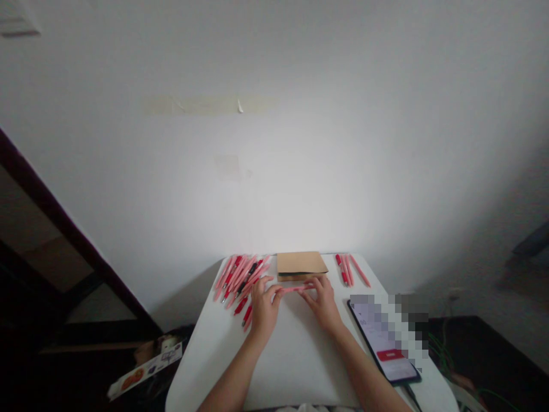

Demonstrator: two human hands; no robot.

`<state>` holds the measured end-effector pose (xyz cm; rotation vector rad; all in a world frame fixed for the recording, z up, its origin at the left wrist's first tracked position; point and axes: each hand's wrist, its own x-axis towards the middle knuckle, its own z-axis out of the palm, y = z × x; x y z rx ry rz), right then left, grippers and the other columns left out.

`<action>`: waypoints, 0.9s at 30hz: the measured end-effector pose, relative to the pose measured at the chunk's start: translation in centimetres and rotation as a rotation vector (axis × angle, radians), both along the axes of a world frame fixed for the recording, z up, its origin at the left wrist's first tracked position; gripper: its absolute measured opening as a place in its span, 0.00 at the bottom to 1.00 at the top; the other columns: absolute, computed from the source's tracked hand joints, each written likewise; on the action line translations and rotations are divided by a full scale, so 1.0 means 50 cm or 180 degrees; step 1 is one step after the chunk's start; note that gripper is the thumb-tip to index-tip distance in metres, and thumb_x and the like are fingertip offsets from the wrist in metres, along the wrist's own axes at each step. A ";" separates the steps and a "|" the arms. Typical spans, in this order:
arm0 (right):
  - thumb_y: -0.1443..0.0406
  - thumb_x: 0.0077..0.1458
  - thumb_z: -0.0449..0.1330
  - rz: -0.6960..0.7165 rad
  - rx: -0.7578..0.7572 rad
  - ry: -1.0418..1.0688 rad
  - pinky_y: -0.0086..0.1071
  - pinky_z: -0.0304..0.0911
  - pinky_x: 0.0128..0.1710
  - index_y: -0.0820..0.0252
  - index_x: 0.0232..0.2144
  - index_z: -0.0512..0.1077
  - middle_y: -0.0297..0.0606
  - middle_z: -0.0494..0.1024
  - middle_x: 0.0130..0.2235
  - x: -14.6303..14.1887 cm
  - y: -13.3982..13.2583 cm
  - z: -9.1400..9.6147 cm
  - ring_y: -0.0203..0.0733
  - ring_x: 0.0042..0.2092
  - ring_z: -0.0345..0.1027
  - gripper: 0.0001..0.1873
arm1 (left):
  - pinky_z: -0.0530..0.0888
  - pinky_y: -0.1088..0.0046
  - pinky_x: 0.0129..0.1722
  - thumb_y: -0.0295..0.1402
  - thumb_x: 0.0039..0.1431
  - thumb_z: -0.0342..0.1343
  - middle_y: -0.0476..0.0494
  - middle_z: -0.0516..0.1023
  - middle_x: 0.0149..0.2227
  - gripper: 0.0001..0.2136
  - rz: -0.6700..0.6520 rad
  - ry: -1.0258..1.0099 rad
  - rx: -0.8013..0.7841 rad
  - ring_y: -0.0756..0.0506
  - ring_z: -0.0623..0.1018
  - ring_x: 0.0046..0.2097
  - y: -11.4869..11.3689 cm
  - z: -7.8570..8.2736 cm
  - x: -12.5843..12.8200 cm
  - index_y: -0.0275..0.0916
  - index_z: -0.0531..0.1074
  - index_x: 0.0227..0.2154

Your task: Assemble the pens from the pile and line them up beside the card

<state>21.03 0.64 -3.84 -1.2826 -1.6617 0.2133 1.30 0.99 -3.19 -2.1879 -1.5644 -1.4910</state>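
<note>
A pink pen (pixel 292 289) lies crosswise between my hands over the middle of the table. My left hand (pixel 265 306) pinches its left end with thumb and fingertips. On its right end, my right hand (pixel 319 300) closes in the same way. Just beyond the pen is a brown cardboard box (pixel 301 264) with a dark slit along its near side. Beside my left hand spreads a loose pile of pink pens (pixel 240 277), with some red ones and a black one among them. A few pink and red pens (pixel 346 270) lie to the right of the box.
The white table (pixel 295 366) stands against a pale wall (pixel 291 143). A phone (pixel 380 343) with a lit screen rests at the table's right side, a cable (pixel 412 396) at its lower end. Green wires (pixel 441 349) hang beyond the right edge. A dark-framed opening is at the left.
</note>
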 end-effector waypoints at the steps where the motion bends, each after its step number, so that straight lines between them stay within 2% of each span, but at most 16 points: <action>1: 0.52 0.59 0.60 0.0016 0.0033 -0.0015 0.45 0.65 0.48 0.54 0.39 0.74 0.42 0.73 0.43 0.001 0.001 0.000 0.48 0.46 0.68 0.14 | 0.74 0.53 0.49 0.34 0.60 0.59 0.41 0.74 0.45 0.05 0.0011 0.0004 0.0011 0.39 0.74 0.49 0.001 -0.001 0.000 0.43 0.79 0.32; 11: 0.58 0.57 0.63 -0.0063 0.0086 -0.0077 0.42 0.64 0.46 0.52 0.36 0.75 0.40 0.73 0.42 0.003 0.007 -0.010 0.47 0.44 0.69 0.07 | 0.73 0.54 0.50 0.36 0.59 0.60 0.41 0.74 0.45 0.05 0.0049 0.0044 0.0067 0.39 0.74 0.49 -0.002 0.005 0.002 0.43 0.79 0.31; 27: 0.52 0.62 0.57 -0.0135 -0.0059 -0.0212 0.43 0.62 0.46 0.54 0.33 0.76 0.41 0.73 0.40 0.001 -0.002 0.002 0.47 0.44 0.68 0.15 | 0.70 0.54 0.50 0.32 0.57 0.62 0.42 0.74 0.46 0.03 0.0156 0.0161 -0.0025 0.39 0.72 0.50 -0.011 0.018 0.004 0.44 0.80 0.29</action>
